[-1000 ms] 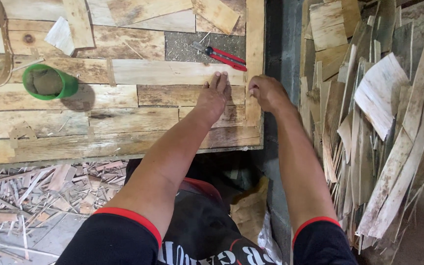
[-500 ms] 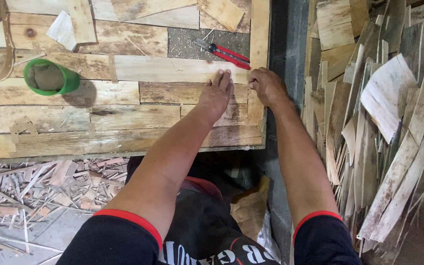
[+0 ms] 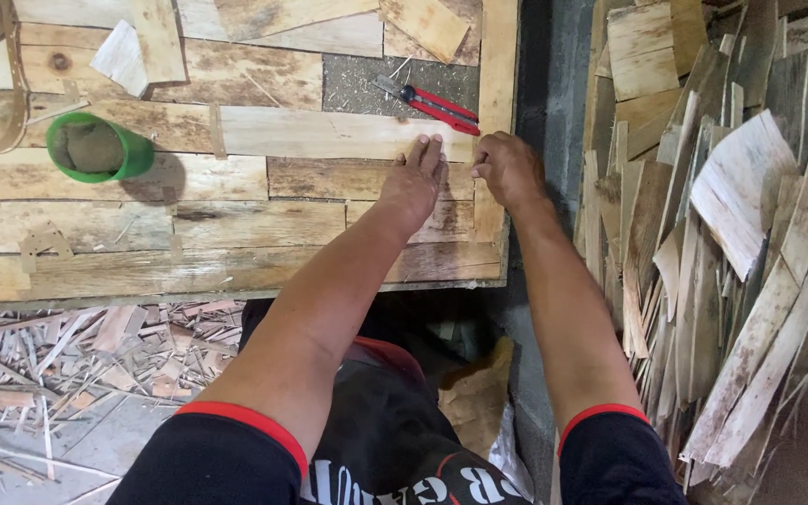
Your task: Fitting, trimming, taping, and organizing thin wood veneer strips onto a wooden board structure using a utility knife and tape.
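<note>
My left hand lies flat, fingers together, pressing on the right end of a pale veneer strip laid across a board covered with wood veneer pieces. My right hand is curled at the board's right edge, fingertips at the strip's end; whether it pinches anything I cannot tell. A red-handled cutter lies just beyond my fingers on a bare grey patch of the board.
A green cup with dull contents stands on the board at left. Loose veneer scraps litter the floor below. Many long veneer strips are stacked to the right of a dark gap.
Both hands have shifted slightly up the board toward the pale strip's right end; the left hand now lies flatter on it.
</note>
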